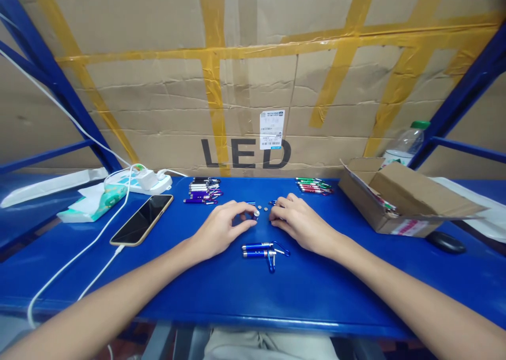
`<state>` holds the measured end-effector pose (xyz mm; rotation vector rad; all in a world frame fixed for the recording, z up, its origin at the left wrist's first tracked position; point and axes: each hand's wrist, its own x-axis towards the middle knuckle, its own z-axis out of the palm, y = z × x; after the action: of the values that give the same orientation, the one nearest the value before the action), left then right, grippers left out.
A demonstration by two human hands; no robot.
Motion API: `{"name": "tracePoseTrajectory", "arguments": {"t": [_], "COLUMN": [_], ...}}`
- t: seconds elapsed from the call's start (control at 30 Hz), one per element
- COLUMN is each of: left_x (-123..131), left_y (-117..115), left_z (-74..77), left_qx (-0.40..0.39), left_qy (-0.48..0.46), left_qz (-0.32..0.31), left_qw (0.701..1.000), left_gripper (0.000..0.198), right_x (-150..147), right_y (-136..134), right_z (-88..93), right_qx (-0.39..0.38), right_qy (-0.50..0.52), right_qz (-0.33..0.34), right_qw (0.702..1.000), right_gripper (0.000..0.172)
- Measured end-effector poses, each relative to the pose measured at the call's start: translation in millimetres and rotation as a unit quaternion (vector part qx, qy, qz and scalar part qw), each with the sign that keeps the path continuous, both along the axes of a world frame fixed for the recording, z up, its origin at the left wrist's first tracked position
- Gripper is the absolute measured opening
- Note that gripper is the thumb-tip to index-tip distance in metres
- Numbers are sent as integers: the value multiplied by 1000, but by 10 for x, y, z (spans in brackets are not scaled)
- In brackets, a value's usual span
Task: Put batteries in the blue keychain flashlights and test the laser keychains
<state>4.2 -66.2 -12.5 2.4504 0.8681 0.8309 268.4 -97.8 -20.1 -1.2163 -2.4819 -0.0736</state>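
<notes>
My left hand [227, 225] is closed in a pinch around a small, short cylinder with a silver end [256, 214]. Across from it, my right hand [298, 220] has its fingers curled down at the tabletop; whatever they may hold is hidden. A blue piece [272, 203] pokes out by its knuckles. Between my hands lie two small round silver discs [265, 209], like button cells. A thin blue tube [248, 203] is partly visible behind my left fingers. Nearer to me, two blue keychain penlights [256, 254] with carabiner clips lie side by side.
Rows of purple, silver and black penlights [203, 191] lie back left, green and red ones [312, 185] back right. A phone [142, 220] with a white cable, tissues [93, 202] and a power strip [138, 181] sit left. Right are an open carton [371, 196], black mouse [446, 242] and bottle [405, 141].
</notes>
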Motion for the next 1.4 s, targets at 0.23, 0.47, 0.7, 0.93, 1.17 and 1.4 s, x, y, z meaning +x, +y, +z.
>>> {"name": "tracePoseTrajectory", "arguments": {"t": [0.23,0.47,0.7,0.93,1.17,1.4], "left_x": [-3,-8,-4,4,-15,-27], "left_y": [22,19,10,2,6,17], "left_z": [-33,-29,-34,-42,-1,14], "left_qx": [17,20,12,4,8,18], "left_qy": [17,21,21,16,6,1], "left_qz": [-27,-46,-68,-71,-35,-3], "left_qw": [999,999,997,997,999,1000], "left_gripper": [20,19,21,19,17,16], "right_x": [-81,-205,-207,-215,11,156], "right_y": [-44,-155,-175,-177,-18,97], "right_z": [100,184,123,114,125,72], "right_qx": [-43,-119,-53,-48,-7,-5], "right_qy": [188,328,235,227,153,-23], "right_qz": [16,79,91,85,49,40], "right_qw": [981,934,966,969,987,999], "right_gripper": [9,7,8,5,16,17]}}
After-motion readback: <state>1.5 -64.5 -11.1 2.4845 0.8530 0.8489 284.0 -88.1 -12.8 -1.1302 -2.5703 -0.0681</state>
